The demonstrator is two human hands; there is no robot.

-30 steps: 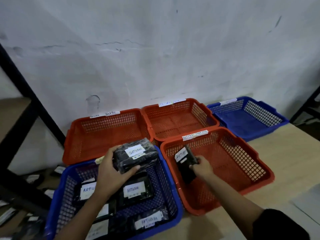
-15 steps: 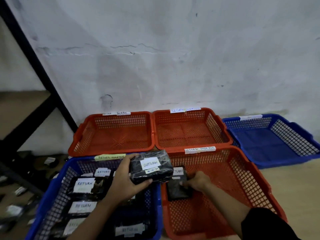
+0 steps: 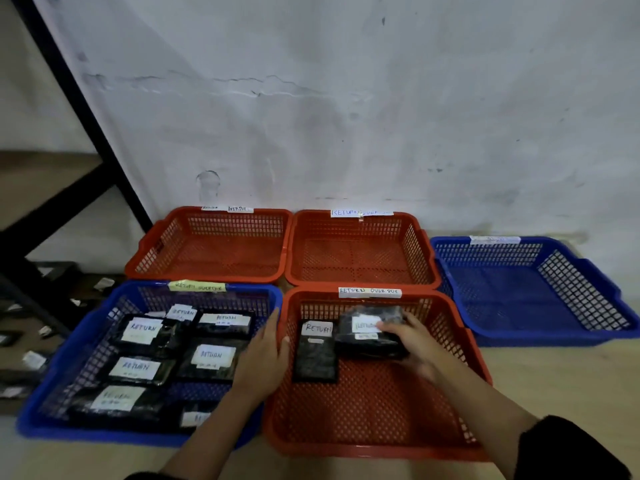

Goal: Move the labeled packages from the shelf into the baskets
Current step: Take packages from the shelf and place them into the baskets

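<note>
Now the bulkier black package (image 3: 372,332), with a white label on top, sits low in the front red basket (image 3: 374,424) at lower centre of the frame, overlapping the right edge of a flat package marked RETURN (image 3: 316,351). The right hand (image 3: 412,344) lies over its right end, fingers curled around it in a closed grip, so the step in hand looks like setting it down. The left hand (image 3: 265,358) is open and holds nothing, resting on the rim shared with the front blue basket (image 3: 86,429) at lower left, which already holds several labelled packages. Half a second ago the left hand carried this package above that rim while the right hand pressed on the flat one; it has since changed hands and dropped into the basket. Next, I judge, the right hand must let go and both hands go back to the shelf.
</note>
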